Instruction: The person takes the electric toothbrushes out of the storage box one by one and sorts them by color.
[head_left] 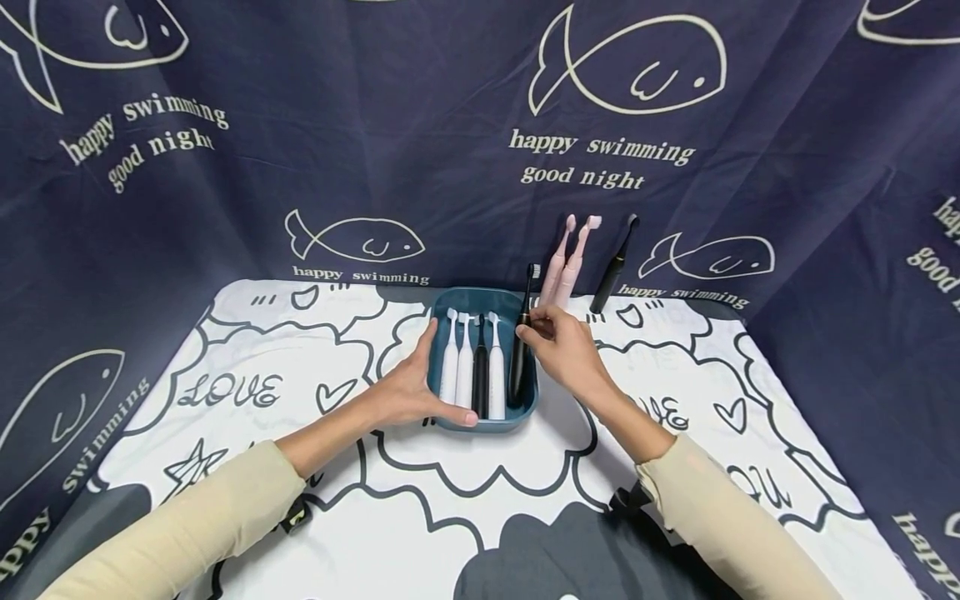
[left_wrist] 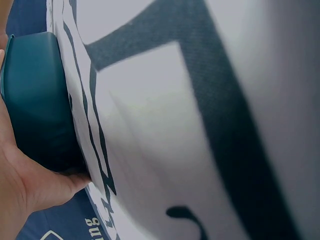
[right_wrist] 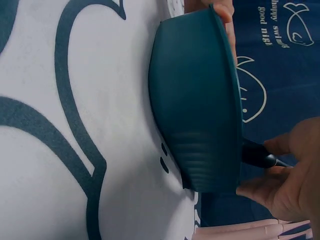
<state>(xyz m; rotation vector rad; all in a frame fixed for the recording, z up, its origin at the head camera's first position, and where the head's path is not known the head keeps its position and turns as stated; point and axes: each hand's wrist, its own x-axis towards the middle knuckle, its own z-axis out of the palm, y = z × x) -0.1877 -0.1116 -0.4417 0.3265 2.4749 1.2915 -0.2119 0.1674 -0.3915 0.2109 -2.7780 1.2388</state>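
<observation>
My right hand [head_left: 564, 343] pinches a black electric toothbrush [head_left: 517, 375] between thumb and fingers. The brush stands tilted with its head up, its lower end inside the right side of a teal plastic box [head_left: 487, 427]. My left hand [head_left: 408, 387] holds the box at its left side, thumb over the front rim and fingers along the side wall. Inside lie white electric toothbrushes [head_left: 448, 371] and another black electric toothbrush [head_left: 481, 375], side by side with heads toward the back. In the right wrist view, the black handle [right_wrist: 256, 154] shows above the rim, between thumb and fingers.
Behind the right hand, two pink electric toothbrushes [head_left: 573, 267] stand upright. A further black electric toothbrush [head_left: 613, 271] stands to their right. A dark fish-print curtain [head_left: 450, 125] rises behind the table. The white patterned cloth [head_left: 285, 358] covers the table.
</observation>
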